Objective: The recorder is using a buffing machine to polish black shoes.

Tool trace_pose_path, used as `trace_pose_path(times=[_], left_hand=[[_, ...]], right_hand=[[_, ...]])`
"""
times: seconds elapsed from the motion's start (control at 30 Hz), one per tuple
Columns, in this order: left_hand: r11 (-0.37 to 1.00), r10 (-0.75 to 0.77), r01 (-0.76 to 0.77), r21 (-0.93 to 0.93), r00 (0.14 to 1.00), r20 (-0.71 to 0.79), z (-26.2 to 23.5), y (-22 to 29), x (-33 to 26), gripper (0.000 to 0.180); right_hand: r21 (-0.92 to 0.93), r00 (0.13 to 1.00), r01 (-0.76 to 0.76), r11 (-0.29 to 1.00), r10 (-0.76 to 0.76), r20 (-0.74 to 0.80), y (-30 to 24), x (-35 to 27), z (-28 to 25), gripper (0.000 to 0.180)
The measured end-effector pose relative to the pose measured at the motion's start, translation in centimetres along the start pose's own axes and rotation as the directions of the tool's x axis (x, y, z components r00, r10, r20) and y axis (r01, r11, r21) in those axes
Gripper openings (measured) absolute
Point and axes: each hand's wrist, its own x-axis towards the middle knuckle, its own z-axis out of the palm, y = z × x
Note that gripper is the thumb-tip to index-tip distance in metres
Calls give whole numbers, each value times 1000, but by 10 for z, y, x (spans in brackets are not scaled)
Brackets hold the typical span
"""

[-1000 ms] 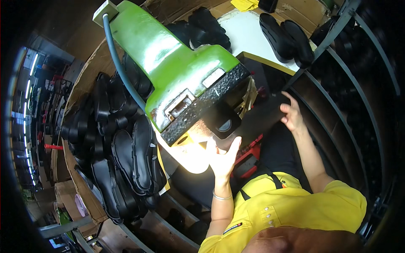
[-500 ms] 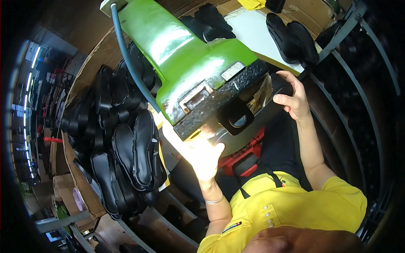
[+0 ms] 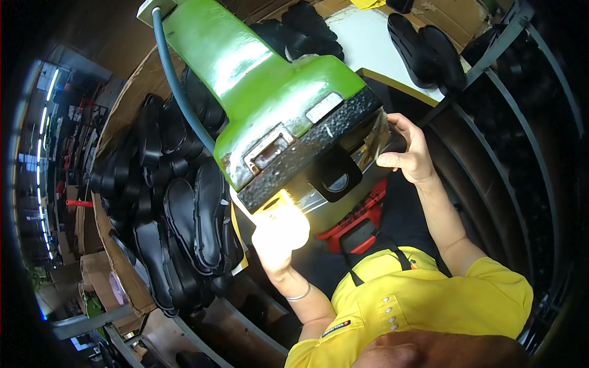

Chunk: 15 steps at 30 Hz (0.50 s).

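Note:
Between thumb and fingers, my right hand (image 3: 410,156) grips the end of a black shoe sole (image 3: 394,142) at the right side of a green machine head (image 3: 276,92). The rest of the sole is hidden by the machine. My left hand (image 3: 277,239) is at the lower left corner of the head, washed out by bright lamp light. Its fingers, and whatever they touch, are lost in the glare. A black bracket (image 3: 343,168) with a round hole hangs from the head's front edge, between my hands.
Several black soles (image 3: 196,227) are heaped in a cardboard box (image 3: 101,230) at the left. Two more soles (image 3: 417,52) rest on a white board (image 3: 362,37) at the far right. A grey hose (image 3: 172,73) runs down the machine. A red plastic part (image 3: 353,228) is below it.
Both hands have shifted left, and the right hand is closer to the machine head. Less of the sole shows now. The left thumb has disappeared into the glare.

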Motion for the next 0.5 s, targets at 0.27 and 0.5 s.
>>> trace_pose_path(times=[0.27,0.5], left_hand=[[678,-62,-79,731,984,164,29,23,1,43],[428,315,-332,840,927,205,58,-12,26,36]], right_hand=[[-44,980,172,984,-166,111,-3,1,14,63],[-56,972,232,971,-229,43,-6,9,-10,67]])
